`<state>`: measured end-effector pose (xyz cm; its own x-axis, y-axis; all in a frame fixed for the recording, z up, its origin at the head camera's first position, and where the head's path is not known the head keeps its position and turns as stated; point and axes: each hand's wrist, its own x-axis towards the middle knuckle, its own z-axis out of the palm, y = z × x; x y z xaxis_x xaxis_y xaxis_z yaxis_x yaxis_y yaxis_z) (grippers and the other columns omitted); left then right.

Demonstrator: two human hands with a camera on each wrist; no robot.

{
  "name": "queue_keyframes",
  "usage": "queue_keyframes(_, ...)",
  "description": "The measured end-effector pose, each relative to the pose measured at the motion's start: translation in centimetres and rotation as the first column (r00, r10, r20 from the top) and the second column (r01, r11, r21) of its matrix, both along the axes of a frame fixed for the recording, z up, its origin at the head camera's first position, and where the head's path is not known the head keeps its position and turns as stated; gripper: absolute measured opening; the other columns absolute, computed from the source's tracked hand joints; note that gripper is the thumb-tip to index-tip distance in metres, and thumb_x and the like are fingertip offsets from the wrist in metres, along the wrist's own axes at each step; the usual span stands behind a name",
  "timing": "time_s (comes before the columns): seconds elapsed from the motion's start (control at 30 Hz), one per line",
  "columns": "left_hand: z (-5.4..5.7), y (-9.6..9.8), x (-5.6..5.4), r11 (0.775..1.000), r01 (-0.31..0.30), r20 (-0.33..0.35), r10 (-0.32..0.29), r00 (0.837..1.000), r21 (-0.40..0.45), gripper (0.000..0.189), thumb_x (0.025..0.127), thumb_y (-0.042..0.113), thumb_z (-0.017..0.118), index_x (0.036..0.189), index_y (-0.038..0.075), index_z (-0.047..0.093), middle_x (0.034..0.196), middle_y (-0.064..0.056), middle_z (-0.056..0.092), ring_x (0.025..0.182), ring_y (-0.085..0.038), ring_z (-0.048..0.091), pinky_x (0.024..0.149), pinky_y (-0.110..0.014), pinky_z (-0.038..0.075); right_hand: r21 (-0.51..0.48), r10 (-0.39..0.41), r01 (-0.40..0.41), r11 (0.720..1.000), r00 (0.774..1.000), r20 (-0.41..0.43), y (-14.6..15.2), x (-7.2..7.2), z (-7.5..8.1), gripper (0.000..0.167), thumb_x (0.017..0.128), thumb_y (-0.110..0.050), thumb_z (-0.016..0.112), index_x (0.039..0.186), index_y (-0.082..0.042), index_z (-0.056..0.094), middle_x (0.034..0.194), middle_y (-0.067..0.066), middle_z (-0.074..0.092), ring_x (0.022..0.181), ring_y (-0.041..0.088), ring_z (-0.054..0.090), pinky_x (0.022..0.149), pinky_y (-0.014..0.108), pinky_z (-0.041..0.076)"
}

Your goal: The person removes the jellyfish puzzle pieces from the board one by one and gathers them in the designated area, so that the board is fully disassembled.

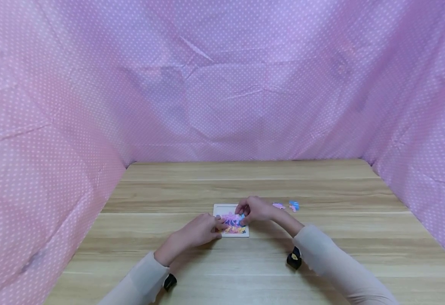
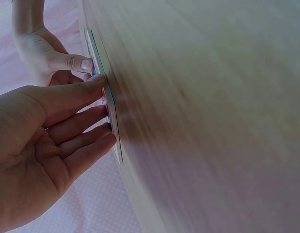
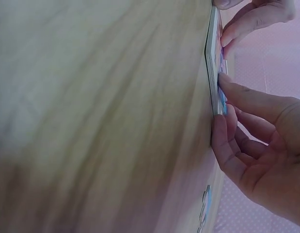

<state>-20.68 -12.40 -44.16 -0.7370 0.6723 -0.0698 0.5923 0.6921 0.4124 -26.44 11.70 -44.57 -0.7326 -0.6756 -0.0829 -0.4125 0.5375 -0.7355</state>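
A white-framed jigsaw puzzle (image 1: 231,234) lies flat on the table, its picture pink, purple, blue and yellow. On its left side rests my left hand (image 1: 203,230), the fingers fairly straight on the pieces and the thumb at the near left edge. My right hand (image 1: 258,209) reaches over the right side with bent fingers. Its thumb and fingertips pinch a blue puzzle piece (image 3: 223,97) at the board's right part; the fingers hide much of that piece. In the left wrist view, the left hand's fingertips (image 2: 107,138) touch the board's edge.
Two loose puzzle pieces lie right of the board, a pink-purple piece (image 1: 278,206) and a blue piece (image 1: 294,206). The wooden table (image 1: 169,186) is enclosed by a pink dotted cloth (image 1: 245,106). Black devices (image 1: 294,259) hang at both wrists, low over the table.
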Motion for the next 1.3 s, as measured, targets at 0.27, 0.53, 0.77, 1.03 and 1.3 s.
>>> queue_keyframes(0.27,0.0,0.0,0.0,1.0,-0.022,0.044,0.021,0.999,0.012,0.029,0.094,0.013,0.073,0.123,0.012,0.072,0.135,-0.005,0.061,0.131,-0.022,0.053,0.09,-0.027,0.051,-0.02,0.013,-0.013,1.0,1.0,0.005,-0.1,0.1,0.2,0.028,0.078,0.002,0.083,0.099,0.001,0.066,0.085,0.005,0.061,0.078,0.014,0.054,0.068,0.021,0.047)
queue_keyframes(0.53,0.1,-0.1,0.0,1.0,-0.008,0.035,0.008,0.999,0.01,0.029,0.093,0.013,0.073,0.122,0.011,0.073,0.134,-0.005,0.062,0.13,-0.021,0.054,0.083,-0.023,0.049,-0.008,0.004,-0.003,1.0,1.0,0.027,0.0,0.0,0.2,0.027,0.079,0.001,0.083,0.099,-0.001,0.065,0.085,0.007,0.059,0.077,0.014,0.052,0.067,0.022,0.045)
queue_keyframes(0.77,-0.1,-0.1,-0.1,1.0,0.016,0.01,-0.016,1.0,0.018,0.029,0.092,0.011,0.074,0.121,0.009,0.073,0.132,-0.006,0.063,0.128,-0.02,0.056,0.092,-0.029,0.053,-0.034,-0.009,0.011,0.999,0.999,0.042,0.3,-0.3,-0.1,0.026,0.08,0.003,0.081,0.098,-0.003,0.063,0.085,0.005,0.061,0.079,0.013,0.054,0.069,0.023,0.048)
queue_keyframes(1.03,0.0,0.0,0.0,1.0,0.001,0.02,-0.001,1.0,0.004,0.03,0.094,0.012,0.073,0.124,0.011,0.072,0.134,-0.004,0.062,0.13,-0.02,0.054,0.106,-0.039,0.045,-0.093,-0.005,0.011,0.996,0.998,0.058,0.7,-0.3,0.0,0.022,0.082,0.003,0.077,0.099,0.001,0.063,0.082,0.003,0.062,0.075,0.011,0.056,0.067,0.022,0.05)
queue_keyframes(1.3,0.1,0.0,0.2,1.0,-0.005,0.023,0.005,1.0,0.012,0.03,0.094,0.011,0.073,0.123,0.01,0.072,0.13,-0.003,0.065,0.129,-0.02,0.055,0.106,-0.039,0.046,-0.124,-0.006,0.019,0.992,0.995,0.102,1.2,-0.3,0.3,0.017,0.088,0.004,0.073,0.102,0.004,0.063,0.084,0.008,0.065,0.075,0.013,0.06,0.066,0.028,0.056)
